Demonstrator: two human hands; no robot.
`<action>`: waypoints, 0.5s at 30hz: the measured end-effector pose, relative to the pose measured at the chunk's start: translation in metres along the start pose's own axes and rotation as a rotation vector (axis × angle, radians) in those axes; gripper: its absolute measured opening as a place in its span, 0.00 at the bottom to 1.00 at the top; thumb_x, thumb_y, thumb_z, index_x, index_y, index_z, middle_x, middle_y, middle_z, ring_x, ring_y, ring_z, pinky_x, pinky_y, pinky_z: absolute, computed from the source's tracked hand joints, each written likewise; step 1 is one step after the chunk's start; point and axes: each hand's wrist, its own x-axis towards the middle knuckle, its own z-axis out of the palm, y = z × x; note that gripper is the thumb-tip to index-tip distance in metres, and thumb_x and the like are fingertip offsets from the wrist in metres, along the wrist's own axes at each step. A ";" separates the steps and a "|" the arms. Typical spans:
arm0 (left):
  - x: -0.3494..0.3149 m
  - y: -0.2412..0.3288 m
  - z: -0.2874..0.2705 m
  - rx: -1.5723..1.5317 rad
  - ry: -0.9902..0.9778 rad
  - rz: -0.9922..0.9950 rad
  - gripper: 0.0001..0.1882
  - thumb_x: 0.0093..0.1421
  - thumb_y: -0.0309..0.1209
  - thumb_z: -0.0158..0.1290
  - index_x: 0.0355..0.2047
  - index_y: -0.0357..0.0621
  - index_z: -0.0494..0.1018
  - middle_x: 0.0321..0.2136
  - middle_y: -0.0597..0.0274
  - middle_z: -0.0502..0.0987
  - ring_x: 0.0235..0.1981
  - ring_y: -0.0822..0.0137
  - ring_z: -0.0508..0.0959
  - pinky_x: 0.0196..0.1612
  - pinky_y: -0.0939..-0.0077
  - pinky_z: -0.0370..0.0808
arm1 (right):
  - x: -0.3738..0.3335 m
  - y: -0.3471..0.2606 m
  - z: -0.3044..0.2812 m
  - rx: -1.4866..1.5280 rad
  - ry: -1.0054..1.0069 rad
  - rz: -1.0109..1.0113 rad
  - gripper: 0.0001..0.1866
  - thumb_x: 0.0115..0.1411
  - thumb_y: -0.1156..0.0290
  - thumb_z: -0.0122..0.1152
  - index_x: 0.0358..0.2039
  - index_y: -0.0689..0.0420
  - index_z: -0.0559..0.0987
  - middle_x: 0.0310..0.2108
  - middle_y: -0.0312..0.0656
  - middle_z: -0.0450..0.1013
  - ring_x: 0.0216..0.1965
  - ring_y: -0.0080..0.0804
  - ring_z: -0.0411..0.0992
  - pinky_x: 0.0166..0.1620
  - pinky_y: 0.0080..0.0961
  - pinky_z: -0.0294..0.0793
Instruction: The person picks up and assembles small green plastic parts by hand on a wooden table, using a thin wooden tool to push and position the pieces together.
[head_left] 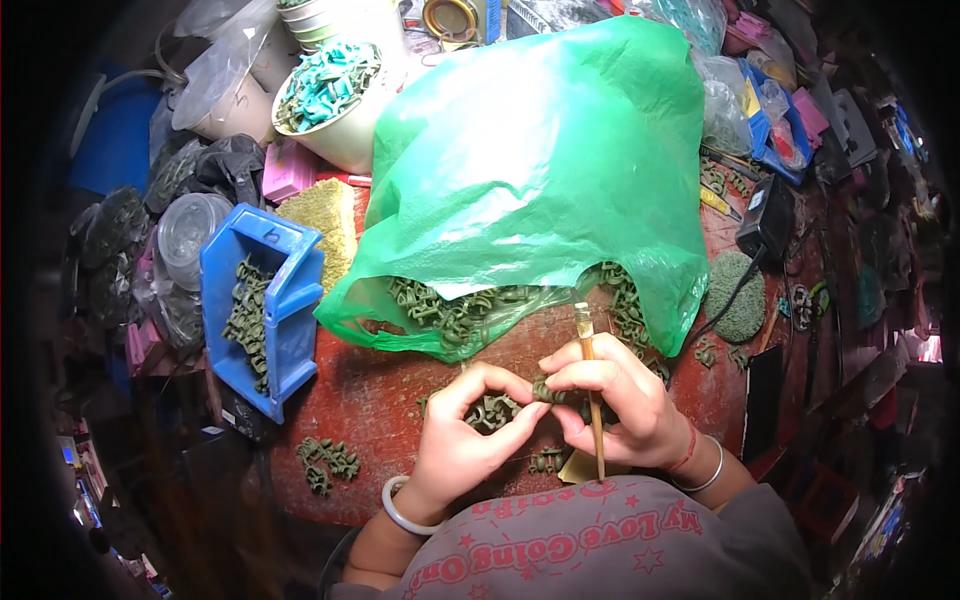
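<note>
Above the front edge of the red table, my left hand pinches a small dark green ring-like piece between thumb and forefinger. The fingertips of my right hand grip the same piece from the other side. Tucked in my right hand is a slim brush with a wooden handle, standing nearly upright with its pale end up. Similar green pieces lie behind my left hand, partly hidden by it. A small heap of green pieces rests on the table to the left.
A big green plastic bag covers the middle of the table, with green pieces under its front edge. At left stands a blue bin holding more pieces. A white bucket, a yellow sponge and a green round pad surround the bag.
</note>
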 end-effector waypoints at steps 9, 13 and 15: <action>0.001 0.008 -0.005 -0.366 0.035 -0.341 0.19 0.53 0.20 0.63 0.46 0.35 0.75 0.30 0.67 0.77 0.36 0.78 0.75 0.46 0.82 0.71 | -0.004 0.001 -0.005 0.168 0.144 -0.045 0.25 0.69 0.53 0.48 0.46 0.65 0.78 0.32 0.44 0.75 0.31 0.36 0.73 0.35 0.27 0.73; -0.001 0.004 -0.007 -0.344 0.051 -0.291 0.17 0.54 0.17 0.61 0.45 0.34 0.74 0.32 0.65 0.78 0.31 0.79 0.76 0.35 0.88 0.72 | -0.005 -0.001 0.000 0.038 0.139 -0.117 0.15 0.49 0.85 0.64 0.40 0.64 0.82 0.28 0.41 0.76 0.27 0.34 0.74 0.32 0.27 0.75; -0.003 0.002 -0.007 -0.320 0.053 -0.276 0.17 0.53 0.21 0.63 0.44 0.34 0.76 0.33 0.66 0.79 0.35 0.79 0.76 0.43 0.83 0.72 | -0.003 -0.002 0.000 0.025 0.117 -0.110 0.15 0.49 0.84 0.64 0.39 0.64 0.82 0.27 0.41 0.76 0.26 0.33 0.75 0.31 0.27 0.75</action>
